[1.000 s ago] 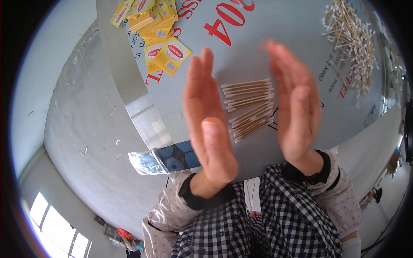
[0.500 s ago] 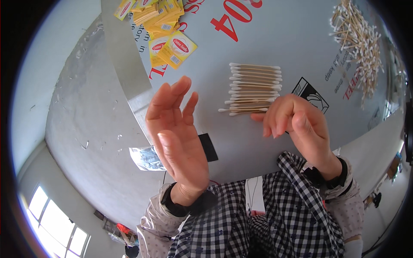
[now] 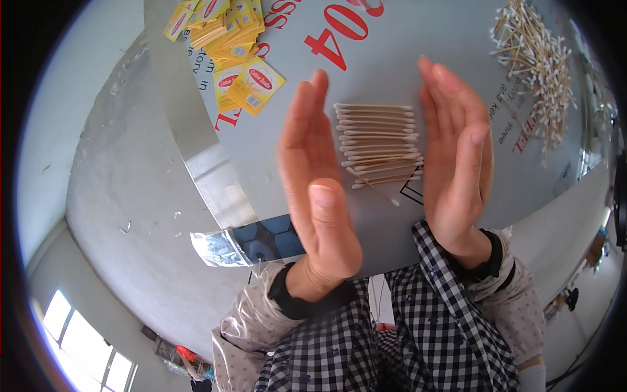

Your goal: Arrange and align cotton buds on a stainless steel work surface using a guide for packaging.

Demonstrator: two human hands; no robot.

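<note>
A row of cotton swabs [image 3: 377, 136] lies side by side on the grey table, their sticks running roughly left to right. Below the row, a single swab [image 3: 373, 187] rests at a slant. My left hand [image 3: 321, 176] is upright along the row's left ends, fingers stretched out and the thumb towards me. On the other side my right hand [image 3: 457, 153] stands likewise, palm facing the swabs and fingers extended. Both hands are open and hold nothing. Whether either palm touches the swab tips cannot be made out.
A loose heap of cotton swabs [image 3: 535, 78] covers the far right of the table. Yellow printed packets [image 3: 228, 36] are piled at the far left, with two packets [image 3: 258, 86] nearer. Beside my left wrist lies a shiny, dark-patterned strip [image 3: 261, 240] at the table's edge [image 3: 212, 189].
My left hand has moved right, up to the row. My right hand has uncurled from the row's lower right corner and stands at its right side. One swab now lies slanted below.
</note>
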